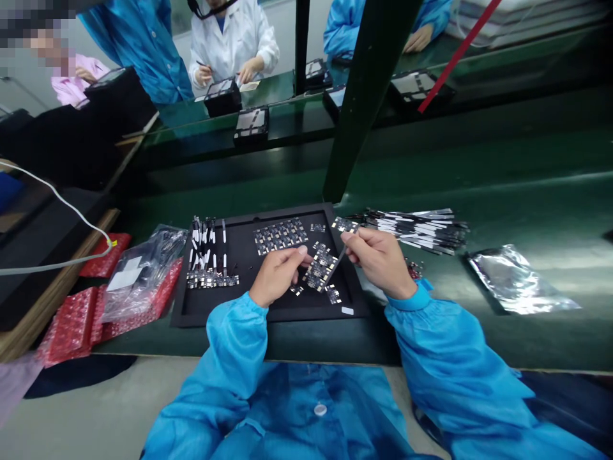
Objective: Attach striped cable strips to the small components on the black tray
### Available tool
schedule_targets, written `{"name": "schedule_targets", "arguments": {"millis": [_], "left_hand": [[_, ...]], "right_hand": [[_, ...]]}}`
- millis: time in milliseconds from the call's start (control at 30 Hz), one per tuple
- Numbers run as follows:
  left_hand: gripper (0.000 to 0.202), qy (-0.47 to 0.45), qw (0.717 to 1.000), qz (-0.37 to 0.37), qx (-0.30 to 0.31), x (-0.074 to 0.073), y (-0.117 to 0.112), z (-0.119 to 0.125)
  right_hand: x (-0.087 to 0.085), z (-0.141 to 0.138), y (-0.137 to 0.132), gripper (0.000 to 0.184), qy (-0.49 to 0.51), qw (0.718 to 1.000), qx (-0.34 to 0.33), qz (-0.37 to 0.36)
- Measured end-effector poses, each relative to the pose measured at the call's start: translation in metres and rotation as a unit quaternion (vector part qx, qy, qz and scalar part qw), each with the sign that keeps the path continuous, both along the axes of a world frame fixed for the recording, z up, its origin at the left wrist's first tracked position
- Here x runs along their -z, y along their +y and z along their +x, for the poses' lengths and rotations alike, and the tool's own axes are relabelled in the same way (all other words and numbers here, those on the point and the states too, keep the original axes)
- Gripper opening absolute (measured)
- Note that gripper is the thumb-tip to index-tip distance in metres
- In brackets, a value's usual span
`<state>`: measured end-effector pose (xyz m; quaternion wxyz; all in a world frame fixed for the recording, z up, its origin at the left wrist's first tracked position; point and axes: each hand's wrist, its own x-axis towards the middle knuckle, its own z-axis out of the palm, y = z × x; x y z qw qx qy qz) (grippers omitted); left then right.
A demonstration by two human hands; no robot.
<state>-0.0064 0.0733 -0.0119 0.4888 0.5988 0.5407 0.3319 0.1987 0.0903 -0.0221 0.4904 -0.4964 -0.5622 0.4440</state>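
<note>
Matt black tray [215, 306], glossy green worktop [527, 185], crinkled foil bag [520, 281] — shiny, red bubble wrap [71, 322]

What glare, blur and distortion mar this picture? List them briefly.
Head view: overhead light glares off the foil bag and streaks the green belt; head view: wide-angle bending tilts the green post; head view: left hand holding the chip panel and right hand pinching a thin strip look sharp, top-left corner pixelated.

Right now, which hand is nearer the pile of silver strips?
Right. The right hand, pinching a thin strip, sits beside the pile of silver strips; the left hand is farther, over the black tray.
</note>
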Motion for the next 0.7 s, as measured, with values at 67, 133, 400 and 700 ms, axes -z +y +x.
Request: {"name": "schedule_targets", "arguments": {"millis": [67,133,400,700], "left_hand": [[0.041,-0.048,0.998,-0.04,0.007,-0.005,-0.005,0.001],[0.041,-0.078,0.996,-0.045,-0.011,-0.007,-0.008,0.003],[0.018,0.036,0.964,0.245,-0.095,-0.004,-0.015,0.015],[0.021,0.243,0.96,0.131,-0.052,-0.025,-0.04,-0.042]], "right_hand": [[-0.001,-0.003,-0.002,0.042,0.004,1.0,-0.021,-0.009],[-0.001,-0.005,-0.005,0.044,0.009,0.998,-0.066,-0.023],[0.0,-0.016,-0.012,0.046,-0.13,0.985,-0.106,0.049],[0.002,-0.009,-0.008,0.046,-0.132,0.99,0.012,0.044]]}}
